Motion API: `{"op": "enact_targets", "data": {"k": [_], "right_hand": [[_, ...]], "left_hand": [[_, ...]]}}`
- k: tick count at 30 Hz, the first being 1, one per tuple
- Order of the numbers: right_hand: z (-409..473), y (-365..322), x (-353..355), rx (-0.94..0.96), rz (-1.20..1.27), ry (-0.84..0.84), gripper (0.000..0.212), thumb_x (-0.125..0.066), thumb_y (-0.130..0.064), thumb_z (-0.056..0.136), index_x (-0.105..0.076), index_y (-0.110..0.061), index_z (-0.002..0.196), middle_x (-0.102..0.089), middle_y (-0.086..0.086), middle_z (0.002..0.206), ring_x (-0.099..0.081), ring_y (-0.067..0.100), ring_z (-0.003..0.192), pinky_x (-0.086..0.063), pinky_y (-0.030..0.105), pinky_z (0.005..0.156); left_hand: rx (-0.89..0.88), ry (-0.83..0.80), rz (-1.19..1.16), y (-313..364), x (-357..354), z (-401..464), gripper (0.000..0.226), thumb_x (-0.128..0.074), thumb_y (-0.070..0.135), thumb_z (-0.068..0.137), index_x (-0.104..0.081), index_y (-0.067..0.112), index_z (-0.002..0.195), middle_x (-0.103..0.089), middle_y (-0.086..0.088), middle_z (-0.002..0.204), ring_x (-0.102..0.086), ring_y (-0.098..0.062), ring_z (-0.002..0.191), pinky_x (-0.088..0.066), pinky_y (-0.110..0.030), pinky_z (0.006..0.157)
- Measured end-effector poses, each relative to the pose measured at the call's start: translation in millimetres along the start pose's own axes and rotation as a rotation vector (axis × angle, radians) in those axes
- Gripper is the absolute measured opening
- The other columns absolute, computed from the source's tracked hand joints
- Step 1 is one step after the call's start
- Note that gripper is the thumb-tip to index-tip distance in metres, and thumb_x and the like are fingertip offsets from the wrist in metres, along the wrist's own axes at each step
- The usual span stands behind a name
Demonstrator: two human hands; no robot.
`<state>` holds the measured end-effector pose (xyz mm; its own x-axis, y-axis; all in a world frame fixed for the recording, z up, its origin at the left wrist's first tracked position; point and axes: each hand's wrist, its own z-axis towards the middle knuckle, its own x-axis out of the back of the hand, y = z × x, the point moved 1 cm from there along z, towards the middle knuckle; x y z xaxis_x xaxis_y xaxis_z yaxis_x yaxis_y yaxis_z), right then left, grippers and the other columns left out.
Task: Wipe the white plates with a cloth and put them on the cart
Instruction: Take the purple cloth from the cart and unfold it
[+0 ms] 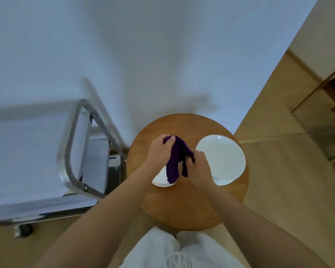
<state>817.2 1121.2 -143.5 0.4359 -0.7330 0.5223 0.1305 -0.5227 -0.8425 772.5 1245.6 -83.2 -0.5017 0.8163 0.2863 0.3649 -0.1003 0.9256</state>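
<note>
A big shiny metal cart (70,151) with a white top stands on the left, close to the wall. Just beside it, on its right, is a round brown wooden bench (191,206). Two round white plates sit on the bench. The bigger-looking white plate (223,155) lies on the right side, and it seems to rest on another plate edge below it. The other white plate (161,180) lies nearer the middle, mostly hidden under the arms.

A dark purple cloth (177,153) hangs in the air above that hidden plate. The left hand (160,151) holds the top of the cloth, its grip curled tight around it. The right hand (198,167) pinches the other end of the cloth, near the rim of the right plate. No plate is on the cart.
</note>
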Motion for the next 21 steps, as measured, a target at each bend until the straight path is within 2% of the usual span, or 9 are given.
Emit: {"op": "enact_targets", "data": {"k": [3,5,7,10,12,15,17,19,21], "right_hand": [[1,0,5,-0.028,-0.032,0.013,0.016,-0.043,-0.021,0.098,-0.057,-0.019,0.106,-0.058,-0.010,0.085,-0.056,0.005,0.074,-0.041,0.011,0.063],[7,-7,9,-0.044,-0.002,0.030,0.015,-0.045,-0.021,0.096,-0.059,-0.020,0.101,-0.057,-0.013,0.080,-0.055,0.002,0.071,-0.038,0.010,0.058],[15,-15,12,-0.080,0.031,0.044,0.014,-0.047,-0.019,0.094,-0.060,-0.019,0.098,-0.060,-0.008,0.080,-0.057,0.006,0.072,-0.043,0.015,0.057],[21,-30,12,-0.160,0.107,0.019,0.013,-0.048,-0.015,0.090,-0.061,-0.012,0.088,-0.063,0.004,0.081,-0.060,0.020,0.077,-0.053,0.034,0.067],[22,-40,8,-0.209,0.166,-0.027,0.014,-0.049,-0.015,0.090,-0.062,-0.010,0.087,-0.065,0.009,0.082,-0.062,0.024,0.079,-0.054,0.036,0.068],[22,-52,4,-0.467,0.575,-0.061,0.012,-0.054,-0.017,0.089,-0.063,-0.012,0.096,-0.067,0.010,0.089,-0.064,0.022,0.082,-0.053,0.026,0.053],[22,-60,5,-0.595,0.849,-0.087,0.017,-0.054,-0.021,0.090,-0.063,-0.010,0.099,-0.070,0.009,0.083,-0.065,0.021,0.081,-0.051,0.023,0.048],[23,-64,8,-0.614,1.018,-0.149,0.030,-0.051,-0.029,0.093,-0.064,-0.003,0.099,-0.072,0.014,0.084,-0.068,0.025,0.080,-0.053,0.027,0.051],[26,-69,13,-0.594,1.099,-0.222,0.041,-0.048,-0.037,0.094,-0.062,0.001,0.100,-0.069,0.018,0.097,-0.071,0.026,0.082,-0.056,0.031,0.059]], "left_hand": [[-0.086,0.016,0.186,-3,3,3,0.019,-0.045,0.027,0.099,-0.061,0.019,0.104,-0.061,0.011,0.084,-0.056,-0.006,0.079,-0.042,-0.018,0.063],[-0.116,0.034,0.229,-7,5,3,0.019,-0.044,0.027,0.100,-0.060,0.021,0.106,-0.060,0.013,0.086,-0.055,-0.003,0.078,-0.040,-0.013,0.060],[-0.092,0.021,0.166,-12,4,2,0.020,-0.044,0.027,0.100,-0.059,0.020,0.111,-0.061,0.009,0.091,-0.056,-0.006,0.078,-0.043,-0.013,0.058],[-0.091,-0.038,0.063,-15,-2,-4,0.016,-0.044,0.027,0.100,-0.058,0.023,0.108,-0.061,0.009,0.087,-0.056,-0.007,0.074,-0.043,-0.014,0.059],[-0.098,-0.054,0.014,-15,-5,-7,0.018,-0.045,0.029,0.100,-0.057,0.024,0.113,-0.062,0.010,0.094,-0.059,-0.007,0.082,-0.050,-0.014,0.064],[-0.105,-0.090,-0.030,-17,-7,-9,0.025,-0.056,0.033,0.094,-0.054,0.029,0.118,-0.062,0.012,0.100,-0.061,-0.011,0.093,-0.054,-0.022,0.076],[-0.114,-0.113,0.008,-20,-2,-7,0.040,-0.070,0.033,0.084,-0.049,0.035,0.119,-0.059,0.020,0.101,-0.059,-0.006,0.094,-0.051,-0.018,0.075],[-0.115,-0.114,0.016,-23,7,-2,0.051,-0.078,0.030,0.077,-0.048,0.037,0.119,-0.059,0.022,0.103,-0.058,0.001,0.094,-0.049,-0.015,0.073],[-0.123,-0.067,-0.024,-24,15,3,0.040,-0.074,0.024,0.081,-0.053,0.039,0.112,-0.062,0.020,0.101,-0.060,0.005,0.088,-0.048,-0.011,0.068]]}}
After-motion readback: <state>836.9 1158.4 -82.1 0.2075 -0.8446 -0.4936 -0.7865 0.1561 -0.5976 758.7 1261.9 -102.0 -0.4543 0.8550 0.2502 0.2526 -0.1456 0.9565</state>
